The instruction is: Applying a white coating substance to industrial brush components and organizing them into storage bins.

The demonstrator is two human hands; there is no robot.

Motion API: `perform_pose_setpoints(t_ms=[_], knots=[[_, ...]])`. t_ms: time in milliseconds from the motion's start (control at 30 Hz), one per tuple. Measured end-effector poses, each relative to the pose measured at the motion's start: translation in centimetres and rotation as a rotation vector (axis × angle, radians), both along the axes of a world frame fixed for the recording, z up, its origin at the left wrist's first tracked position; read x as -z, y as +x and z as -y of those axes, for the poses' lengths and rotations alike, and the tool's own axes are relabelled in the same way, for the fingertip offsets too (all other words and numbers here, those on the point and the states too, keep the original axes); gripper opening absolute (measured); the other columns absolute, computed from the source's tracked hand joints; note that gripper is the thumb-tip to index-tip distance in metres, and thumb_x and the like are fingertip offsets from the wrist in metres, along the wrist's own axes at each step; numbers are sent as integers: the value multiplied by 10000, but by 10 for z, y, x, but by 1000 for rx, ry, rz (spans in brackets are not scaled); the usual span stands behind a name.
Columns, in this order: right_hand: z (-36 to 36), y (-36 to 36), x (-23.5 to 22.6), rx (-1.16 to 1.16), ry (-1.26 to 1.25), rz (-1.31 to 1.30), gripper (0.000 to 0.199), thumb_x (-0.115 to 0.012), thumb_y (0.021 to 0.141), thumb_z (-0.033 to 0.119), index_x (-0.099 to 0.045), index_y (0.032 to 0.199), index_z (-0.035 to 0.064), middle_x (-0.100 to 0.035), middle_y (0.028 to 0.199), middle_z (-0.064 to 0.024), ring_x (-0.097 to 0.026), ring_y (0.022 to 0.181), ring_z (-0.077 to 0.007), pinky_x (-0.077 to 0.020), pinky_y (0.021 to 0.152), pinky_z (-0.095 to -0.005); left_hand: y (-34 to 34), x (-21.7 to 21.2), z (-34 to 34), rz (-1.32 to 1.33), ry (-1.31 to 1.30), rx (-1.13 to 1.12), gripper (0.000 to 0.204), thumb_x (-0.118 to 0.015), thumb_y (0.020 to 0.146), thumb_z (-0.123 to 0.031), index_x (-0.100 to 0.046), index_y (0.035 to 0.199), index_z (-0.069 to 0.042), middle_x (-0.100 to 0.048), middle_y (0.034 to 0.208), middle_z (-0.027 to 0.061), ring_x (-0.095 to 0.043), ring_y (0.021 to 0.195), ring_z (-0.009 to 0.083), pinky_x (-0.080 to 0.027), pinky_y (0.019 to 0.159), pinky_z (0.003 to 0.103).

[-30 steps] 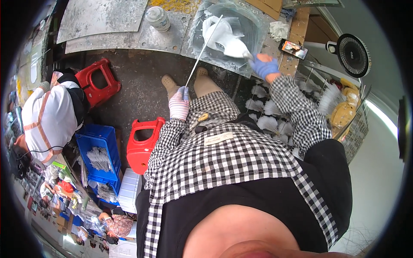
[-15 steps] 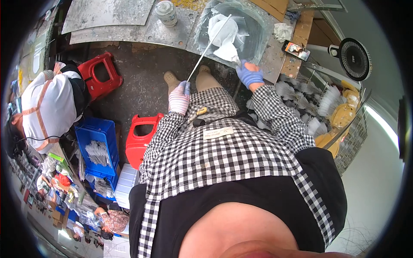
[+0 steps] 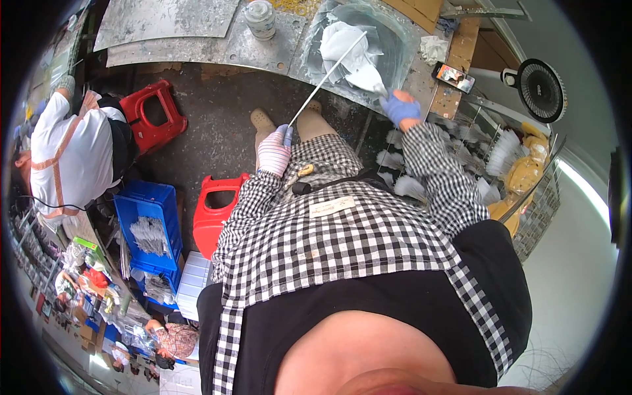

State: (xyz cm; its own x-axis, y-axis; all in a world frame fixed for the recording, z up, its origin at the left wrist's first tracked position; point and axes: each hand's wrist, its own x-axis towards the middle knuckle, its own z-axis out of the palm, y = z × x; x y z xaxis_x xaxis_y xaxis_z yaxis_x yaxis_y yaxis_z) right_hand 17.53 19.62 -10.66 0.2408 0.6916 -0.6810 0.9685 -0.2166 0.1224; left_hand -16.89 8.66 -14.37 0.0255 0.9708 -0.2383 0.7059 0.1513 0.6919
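My left hand [image 3: 274,150], in a striped glove with bluish fingertips, is closed around the lower end of a thin white rod [image 3: 326,78]. The rod slants up and right over a basin lined with clear film [image 3: 309,68]. Beneath the rod's far end lies a soft-looking white piece [image 3: 338,41], wide at the top and narrowing toward my right hand [image 3: 400,108]. That hand wears a blue glove, its fingers curled at the narrow white end beside the basin's near right edge. Motion blur and the glove hide the exact grip; what it holds I cannot make out.
A lidded clear jar [image 3: 261,20] stands on the stained metal worktop [image 3: 164,49]. To the right are a phone [image 3: 454,77], a fan [image 3: 542,91] and a wire rack [image 3: 526,217]. Red stools [image 3: 214,210], blue crates [image 3: 150,197] and a co-worker [image 3: 76,151] are left.
My right hand has moved right and slightly down. The rod's far end has shifted right and down, and the white piece's narrow end lies farther right. The co-worker's arm has reached forward.
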Motion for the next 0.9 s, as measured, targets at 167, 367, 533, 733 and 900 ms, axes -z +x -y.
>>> perform_pose_setpoints(t_ms=[167,367,533,733,900], knots=[[-65,-28,1,-68,56,9,451,-540,864,469,-657,1113,111,-668,1088,-171,-635,1015,-344,-482,893,-465,7,1,-8,29,-86,65,221,-582,938,-226,-671,1036,-50,-670,854,210,-654,813,378,-524,715,422],[-80,-37,-46,-155,30,-50,440,-574,848,425,-655,1126,93,-660,1137,-167,-625,1049,-349,-479,919,-471,9,9,-25,-4,-247,60,224,-588,932,-253,-684,1030,-75,-669,866,207,-645,831,393,-523,727,423],[-58,-17,-63,-106,114,-13,431,-567,852,436,-662,1080,83,-670,1107,-163,-631,1036,-347,-482,899,-466,1,24,-29,-130,-175,124,265,-557,945,-316,-681,1027,-96,-668,855,202,-645,821,387,-515,721,446],[18,27,-14,44,5,57,515,-517,846,527,-641,1138,122,-655,1127,-174,-623,1035,-364,-482,889,-474,0,23,-28,-122,-99,127,221,-569,941,-271,-672,1031,-98,-667,842,201,-646,804,383,-515,710,445],[11,45,8,66,6,45,478,-547,841,496,-643,1113,115,-660,1106,-169,-621,1039,-364,-486,885,-478,-2,14,-19,-52,-137,102,207,-559,950,-231,-662,1050,-80,-664,866,213,-650,818,384,-517,706,418]])
